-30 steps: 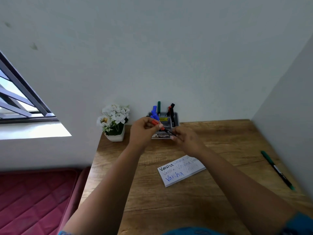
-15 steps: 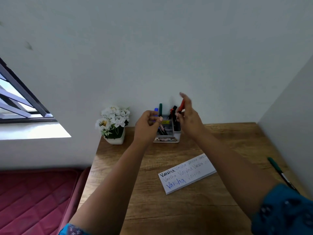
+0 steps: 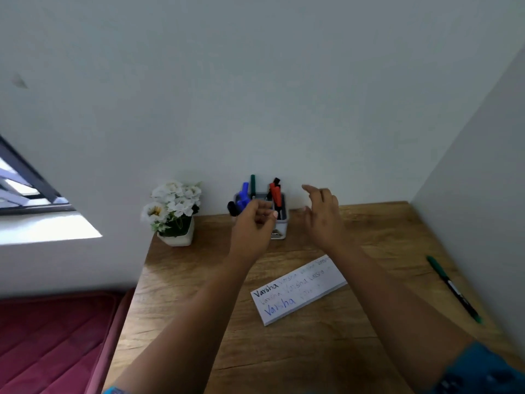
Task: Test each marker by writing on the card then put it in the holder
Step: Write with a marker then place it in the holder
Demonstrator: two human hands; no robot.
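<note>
Wood-grain matt desk (image 3: 369,228), white paper card (image 3: 301,288), grey plastic holder (image 3: 281,226), quilted red cloth mattress (image 3: 51,342).

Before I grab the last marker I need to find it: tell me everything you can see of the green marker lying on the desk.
The green marker lies flat on the wooden desk, near the right-hand wall, right of the card. It is slim, with a green end at either tip and a dark barrel bearing a white label. It runs slantwise, far end leftward. Neither hand touches it.
</note>
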